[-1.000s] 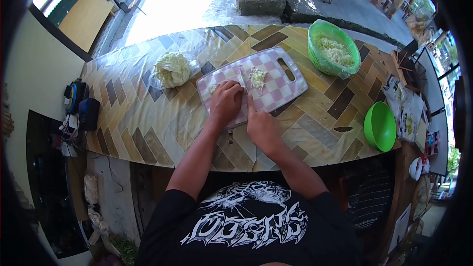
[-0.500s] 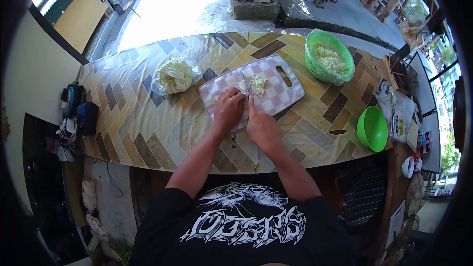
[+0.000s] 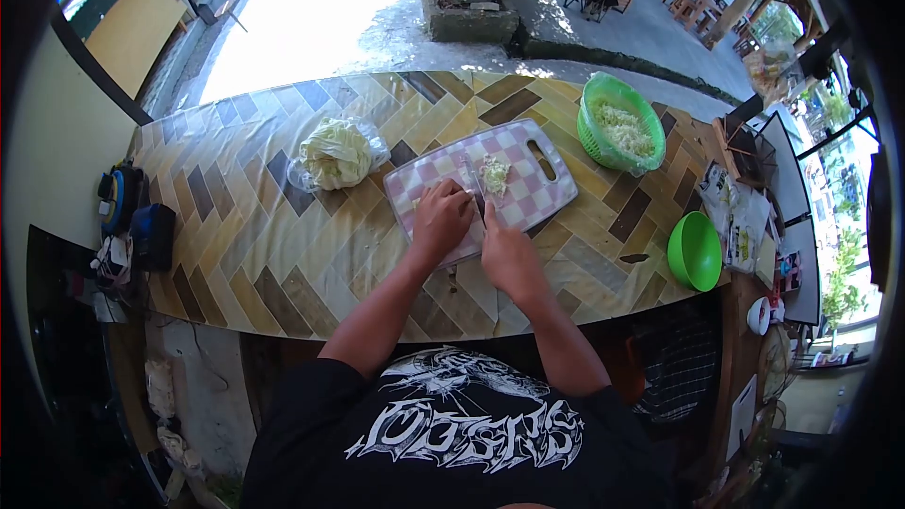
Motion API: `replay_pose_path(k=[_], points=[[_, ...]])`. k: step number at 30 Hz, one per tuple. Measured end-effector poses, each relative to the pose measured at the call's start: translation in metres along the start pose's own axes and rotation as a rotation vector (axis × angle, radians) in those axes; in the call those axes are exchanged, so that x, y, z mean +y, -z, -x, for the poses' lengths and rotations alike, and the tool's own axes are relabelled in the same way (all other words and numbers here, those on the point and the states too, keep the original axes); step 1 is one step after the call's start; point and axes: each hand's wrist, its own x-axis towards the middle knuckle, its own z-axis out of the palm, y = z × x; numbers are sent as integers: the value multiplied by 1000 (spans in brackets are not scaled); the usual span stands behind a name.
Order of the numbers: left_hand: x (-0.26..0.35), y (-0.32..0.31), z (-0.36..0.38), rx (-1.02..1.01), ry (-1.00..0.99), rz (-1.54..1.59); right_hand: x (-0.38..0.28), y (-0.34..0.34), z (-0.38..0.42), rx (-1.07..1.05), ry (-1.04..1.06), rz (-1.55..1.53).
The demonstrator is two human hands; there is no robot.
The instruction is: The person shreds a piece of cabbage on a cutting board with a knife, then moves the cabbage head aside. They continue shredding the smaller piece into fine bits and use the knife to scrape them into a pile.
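A pink-and-white checked cutting board (image 3: pixel 432 168) lies at a slant on the table in front of me. My right hand (image 3: pixel 512 259) is closed on the handle of a knife (image 3: pixel 477 187), its index finger stretched along it and the blade pointing away from me. Just left of the blade, my left hand (image 3: pixel 443 219) presses down with curled fingers on a piece of cabbage that it mostly hides. Finely cut cabbage (image 3: pixel 495 175) lies in a small heap right of the blade. A larger pale cabbage (image 3: pixel 337 155) sits on an opened plastic bag, left of the board.
Beyond the board at right stands a green basket (image 3: pixel 588 135) lined with clear plastic, holding shredded cabbage (image 3: pixel 624 132). A bright green bowl (image 3: pixel 695 253) leans near the table's right edge beside plastic packages (image 3: pixel 733 212). Dark blue objects (image 3: pixel 153 236) stand at the left end.
My right hand has drawn slightly back towards me with the knife, and more of the blade shows beside the left fingers. The whole view has shifted a little as my head moved.
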Motion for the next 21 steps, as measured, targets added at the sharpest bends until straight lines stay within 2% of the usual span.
replay_pose_path(k=[3, 6, 9, 12, 16, 21], points=[[0, 0, 0, 10, -3, 15, -15, -16, 4, -36, -87, 63], [1, 0, 0, 13, 1, 30, -19, -22, -3, 17, -115, -2], [0, 3, -1, 6, -13, 23, -11, -10, -5, 31, -64, -35], [-2, 0, 1, 18, -4, 30, -23, 3, 11, -36, -124, -15], [0, 1, 0, 17, 3, 14, -28, -27, 14, 21, -183, -36], [-3, 0, 0, 21, -17, -8, -30, 11, 8, -58, -161, -78]])
